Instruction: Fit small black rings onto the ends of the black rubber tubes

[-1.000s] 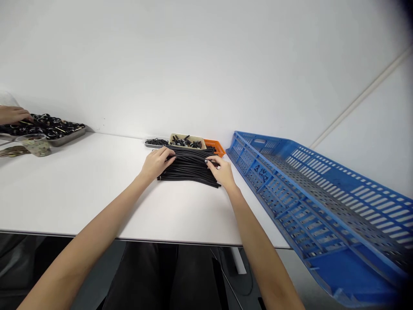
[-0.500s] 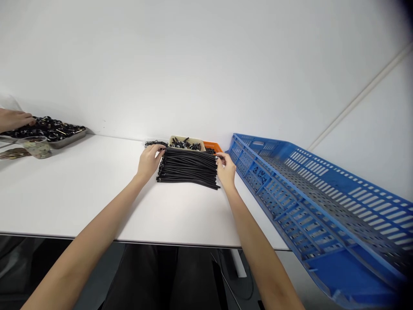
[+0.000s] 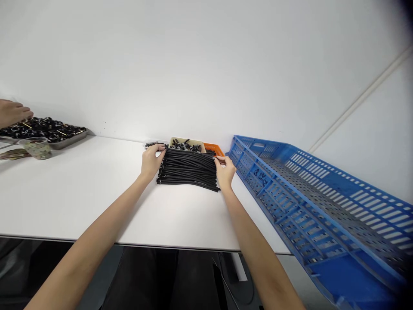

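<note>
Our left hand and right hand have slid to the ends of the black tubes — each pinching its end, the bundle squared between them.

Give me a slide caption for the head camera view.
Left hand and right hand touch opposite ends of a black tube pile on a white table beside a blue crate.

Bundle of black rubber tubes, lying flat crosswise, ends aligned
</note>
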Motion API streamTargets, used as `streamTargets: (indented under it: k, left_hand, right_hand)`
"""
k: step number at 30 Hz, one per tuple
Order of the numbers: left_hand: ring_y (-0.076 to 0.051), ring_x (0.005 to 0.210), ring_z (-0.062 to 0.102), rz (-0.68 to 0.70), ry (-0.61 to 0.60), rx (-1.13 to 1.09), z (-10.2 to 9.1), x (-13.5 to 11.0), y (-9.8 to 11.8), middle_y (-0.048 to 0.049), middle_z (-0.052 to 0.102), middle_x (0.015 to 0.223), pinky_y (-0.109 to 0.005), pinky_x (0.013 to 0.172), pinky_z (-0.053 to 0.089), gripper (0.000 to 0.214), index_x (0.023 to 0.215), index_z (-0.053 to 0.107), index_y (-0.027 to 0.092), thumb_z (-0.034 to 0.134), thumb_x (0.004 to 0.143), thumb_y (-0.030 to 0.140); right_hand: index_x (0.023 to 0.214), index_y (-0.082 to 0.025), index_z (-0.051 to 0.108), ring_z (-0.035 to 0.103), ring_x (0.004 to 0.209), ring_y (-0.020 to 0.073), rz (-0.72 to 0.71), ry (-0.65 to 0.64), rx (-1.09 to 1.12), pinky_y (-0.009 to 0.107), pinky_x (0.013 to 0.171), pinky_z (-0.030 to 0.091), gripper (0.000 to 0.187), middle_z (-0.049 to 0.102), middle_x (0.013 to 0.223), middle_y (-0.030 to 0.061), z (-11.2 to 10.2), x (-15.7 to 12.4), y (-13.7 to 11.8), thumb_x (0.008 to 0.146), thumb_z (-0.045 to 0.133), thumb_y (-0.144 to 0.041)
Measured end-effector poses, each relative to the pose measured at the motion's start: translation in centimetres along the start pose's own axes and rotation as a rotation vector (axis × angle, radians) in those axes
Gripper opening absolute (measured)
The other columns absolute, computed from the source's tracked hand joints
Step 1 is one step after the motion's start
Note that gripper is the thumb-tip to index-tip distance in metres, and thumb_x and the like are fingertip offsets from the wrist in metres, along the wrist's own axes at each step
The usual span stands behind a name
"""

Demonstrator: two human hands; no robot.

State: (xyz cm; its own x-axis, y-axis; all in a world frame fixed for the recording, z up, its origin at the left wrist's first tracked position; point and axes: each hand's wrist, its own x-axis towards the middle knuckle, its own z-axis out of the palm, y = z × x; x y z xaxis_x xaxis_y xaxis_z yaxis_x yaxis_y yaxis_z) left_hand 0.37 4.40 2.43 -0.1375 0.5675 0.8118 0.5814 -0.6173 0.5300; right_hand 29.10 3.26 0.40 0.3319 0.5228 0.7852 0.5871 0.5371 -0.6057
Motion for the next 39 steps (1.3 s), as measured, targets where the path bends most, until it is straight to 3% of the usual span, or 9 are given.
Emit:
streamTargets:
  k: [7,12,17,22,26,28,31,35,39]
  left_hand:
    - [-0.021,0.097,0.070,-0.098,-0.030,-0.026,0.7,0.1,0.1,-0.0076,0.074,0.109,-0.039,0.093,0.055,0.019,0.095,0.072,0.017,0.056,0.086,0.018]
    - [-0.022,0.109,0.066,-0.047,-0.078,0.082,0.6,0.0,0.2,-0.0070,0.072,0.115,-0.042,0.101,0.050,0.025,0.101,0.072,0.018,0.052,0.086,0.015]
    - [-0.026,0.114,0.061,-0.041,-0.108,0.183,0.3,-0.3,0.1,-0.0086,0.070,0.117,-0.045,0.103,0.047,0.026,0.105,0.070,0.017,0.052,0.086,0.019]
    - [-0.026,0.112,0.058,0.022,-0.050,0.248,-0.4,-0.6,0.0,-0.0096,0.067,0.115,-0.044,0.098,0.046,0.027,0.110,0.064,0.018,0.049,0.087,0.017]
    - [-0.026,0.104,0.057,0.111,-0.053,0.285,-1.2,-0.9,0.5,-0.0090,0.064,0.107,-0.042,0.092,0.045,0.019,0.103,0.062,0.020,0.050,0.087,0.021]
    - [-0.024,0.099,0.057,0.189,-0.133,0.278,-1.4,-1.1,0.8,-0.0078,0.064,0.100,-0.040,0.090,0.045,0.014,0.098,0.061,0.020,0.051,0.088,0.024]
    - [-0.021,0.087,0.058,0.297,-0.349,0.250,-1.5,-1.4,1.6,-0.0043,0.064,0.087,-0.036,0.083,0.044,0.011,0.091,0.059,0.020,0.053,0.087,0.027]
    - [-0.019,0.081,0.057,0.386,-0.602,0.265,-1.2,-2.0,2.3,-0.0021,0.064,0.081,-0.035,0.078,0.041,0.013,0.082,0.060,0.021,0.059,0.082,0.033]
    - [-0.021,0.086,0.057,0.426,-0.716,0.289,-0.7,-2.5,2.3,-0.0030,0.066,0.086,-0.036,0.079,0.040,0.014,0.083,0.064,0.021,0.061,0.081,0.034]
  right_hand:
    - [0.086,-0.018,0.069,0.066,0.076,0.0206,0.073,0.007,0.061,0.037,0.081,0.053,0.021,0.072,0.090,0.0072,0.4,-0.2,0.4,0.083,0.057,-0.035]
    - [0.090,-0.018,0.071,0.067,0.083,0.0220,0.116,-0.026,0.084,0.039,0.086,0.052,0.021,0.073,0.093,0.0075,0.4,-0.2,0.9,0.082,0.055,-0.030]
    - [0.089,-0.020,0.071,0.064,0.095,0.0249,0.102,-0.051,-0.032,0.043,0.092,0.048,0.020,0.073,0.097,0.0072,0.3,-0.3,1.1,0.081,0.054,-0.025]
    - [0.093,-0.020,0.070,0.061,0.095,0.0243,0.066,-0.017,-0.087,0.042,0.092,0.047,0.021,0.071,0.097,0.0074,-0.3,-0.5,0.7,0.081,0.052,-0.024]
    - [0.091,-0.021,0.067,0.058,0.094,0.0242,-0.032,-0.014,-0.104,0.042,0.091,0.047,0.019,0.069,0.094,0.0078,-0.8,-0.6,0.0,0.083,0.051,-0.024]
    - [0.090,-0.021,0.066,0.057,0.093,0.0242,-0.081,-0.020,-0.110,0.041,0.088,0.048,0.018,0.069,0.092,0.0075,-1.0,-0.8,-0.4,0.084,0.050,-0.024]
    - [0.090,-0.022,0.065,0.059,0.087,0.0228,-0.139,-0.089,-0.068,0.039,0.083,0.049,0.017,0.068,0.090,0.0067,-0.8,-1.2,-1.2,0.084,0.050,-0.023]
    - [0.093,-0.022,0.066,0.061,0.075,0.0192,-0.159,-0.297,0.020,0.034,0.074,0.050,0.018,0.067,0.081,0.0033,-0.4,-2.0,-2.2,0.084,0.051,-0.023]
    - [0.090,-0.022,0.068,0.059,0.068,0.0170,-0.154,-0.479,0.041,0.030,0.067,0.049,0.018,0.064,0.074,0.0011,0.0,-2.7,-2.7,0.083,0.052,-0.024]
